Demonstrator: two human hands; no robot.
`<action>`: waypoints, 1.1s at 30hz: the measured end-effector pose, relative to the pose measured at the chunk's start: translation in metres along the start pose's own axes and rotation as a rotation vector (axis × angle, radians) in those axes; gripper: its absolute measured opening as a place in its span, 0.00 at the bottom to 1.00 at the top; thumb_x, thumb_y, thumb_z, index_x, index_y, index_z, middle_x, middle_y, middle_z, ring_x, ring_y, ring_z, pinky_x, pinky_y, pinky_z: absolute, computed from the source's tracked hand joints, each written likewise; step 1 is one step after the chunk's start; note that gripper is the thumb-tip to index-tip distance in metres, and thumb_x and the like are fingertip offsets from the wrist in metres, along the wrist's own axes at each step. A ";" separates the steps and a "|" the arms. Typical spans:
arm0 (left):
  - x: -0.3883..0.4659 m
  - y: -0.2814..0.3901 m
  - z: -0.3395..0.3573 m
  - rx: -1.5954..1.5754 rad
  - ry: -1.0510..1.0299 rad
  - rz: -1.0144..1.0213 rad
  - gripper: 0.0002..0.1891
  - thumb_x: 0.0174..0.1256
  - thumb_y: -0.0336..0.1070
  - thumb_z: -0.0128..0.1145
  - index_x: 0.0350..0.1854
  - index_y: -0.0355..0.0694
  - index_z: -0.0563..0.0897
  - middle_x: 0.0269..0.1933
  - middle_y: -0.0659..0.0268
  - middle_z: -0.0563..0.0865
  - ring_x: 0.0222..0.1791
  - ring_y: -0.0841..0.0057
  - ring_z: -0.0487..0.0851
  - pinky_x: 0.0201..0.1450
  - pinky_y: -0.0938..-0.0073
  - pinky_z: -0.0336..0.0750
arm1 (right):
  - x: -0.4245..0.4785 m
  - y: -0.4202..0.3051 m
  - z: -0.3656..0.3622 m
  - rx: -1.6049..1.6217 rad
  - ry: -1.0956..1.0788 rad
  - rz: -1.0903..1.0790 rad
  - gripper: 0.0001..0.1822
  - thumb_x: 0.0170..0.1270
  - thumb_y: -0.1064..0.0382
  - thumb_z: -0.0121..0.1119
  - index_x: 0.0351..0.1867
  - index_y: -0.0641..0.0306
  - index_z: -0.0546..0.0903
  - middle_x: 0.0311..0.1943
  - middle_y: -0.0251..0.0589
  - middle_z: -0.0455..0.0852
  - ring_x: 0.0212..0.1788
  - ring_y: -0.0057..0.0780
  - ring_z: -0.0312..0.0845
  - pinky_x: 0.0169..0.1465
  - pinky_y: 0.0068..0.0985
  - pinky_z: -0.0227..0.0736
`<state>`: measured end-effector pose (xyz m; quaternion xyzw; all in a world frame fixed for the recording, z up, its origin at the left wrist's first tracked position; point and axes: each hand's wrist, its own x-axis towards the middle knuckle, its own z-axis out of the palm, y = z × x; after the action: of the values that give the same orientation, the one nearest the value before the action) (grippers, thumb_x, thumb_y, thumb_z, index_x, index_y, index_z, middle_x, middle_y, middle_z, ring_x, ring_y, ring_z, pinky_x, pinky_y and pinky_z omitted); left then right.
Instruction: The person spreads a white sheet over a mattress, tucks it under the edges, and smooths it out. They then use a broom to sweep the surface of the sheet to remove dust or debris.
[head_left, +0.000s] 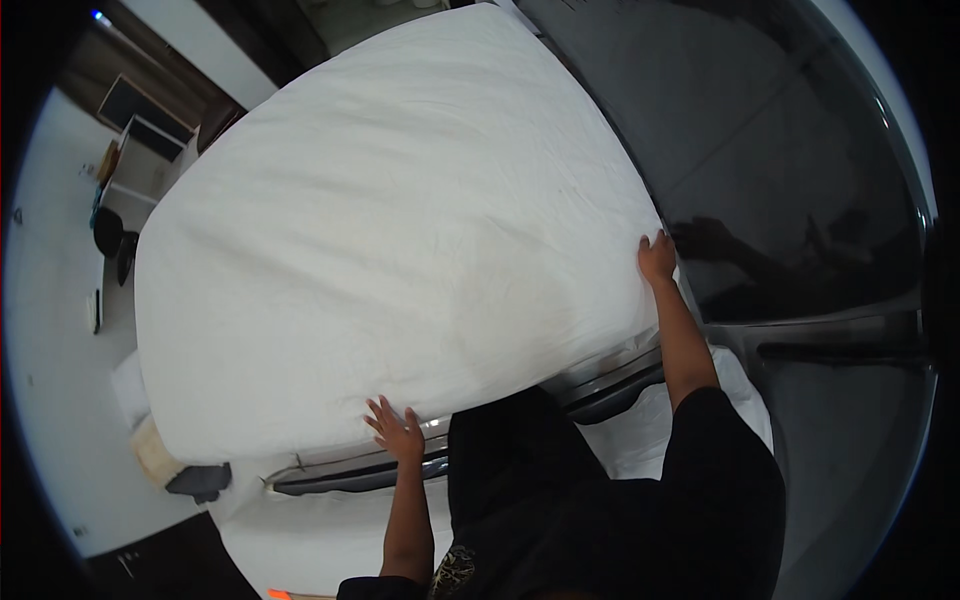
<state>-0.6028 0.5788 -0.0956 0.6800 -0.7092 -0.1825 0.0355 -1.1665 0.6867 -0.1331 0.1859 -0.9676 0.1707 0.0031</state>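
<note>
A mattress in a white fitted cover (360, 225) fills the middle of the view, with light wrinkles across its top. My left hand (399, 435) rests on its near edge with the fingers spread. At the mattress's right edge, beside a glossy dark headboard panel (780, 172), lies my right hand (658, 256); its fingertips are at the edge, and whether they grip the cover is unclear. Below the near edge, a dark bed rail (337, 478) shows on both sides of my black-clad leg.
White bedding or sheeting (322, 525) lies behind the rail, near me. A white shelf or desk (142, 165) with dark objects stands at the left wall. A beige item (155, 452) and a dark grey cloth (201, 480) are beside the mattress's lower left corner.
</note>
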 end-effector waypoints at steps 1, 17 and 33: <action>-0.002 0.002 -0.008 0.010 -0.007 -0.025 0.32 0.59 0.53 0.46 0.65 0.47 0.57 0.69 0.59 0.48 0.67 0.47 0.42 0.57 0.36 0.47 | 0.003 -0.014 -0.003 -0.024 -0.049 0.052 0.28 0.61 0.50 0.43 0.54 0.72 0.67 0.54 0.60 0.67 0.56 0.52 0.63 0.58 0.38 0.59; 0.272 0.147 -0.050 -0.004 -0.015 0.524 0.22 0.55 0.42 0.55 0.54 0.52 0.71 0.60 0.58 0.64 0.62 0.56 0.57 0.54 0.42 0.56 | -0.067 0.097 0.011 0.757 -0.237 1.070 0.27 0.64 0.44 0.39 0.49 0.67 0.73 0.39 0.37 0.76 0.38 0.28 0.71 0.42 0.29 0.67; 0.439 0.655 0.079 -0.255 0.005 0.706 0.19 0.58 0.41 0.51 0.53 0.48 0.73 0.56 0.58 0.69 0.53 0.57 0.69 0.51 0.59 0.67 | 0.104 -0.152 -0.059 0.298 -0.161 -0.143 0.23 0.60 0.60 0.51 0.53 0.74 0.66 0.44 0.56 0.75 0.41 0.46 0.76 0.42 0.33 0.72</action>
<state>-1.2818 0.1724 -0.0543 0.3843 -0.8714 -0.2444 0.1825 -1.2114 0.5361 -0.0202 0.2655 -0.9130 0.2963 -0.0899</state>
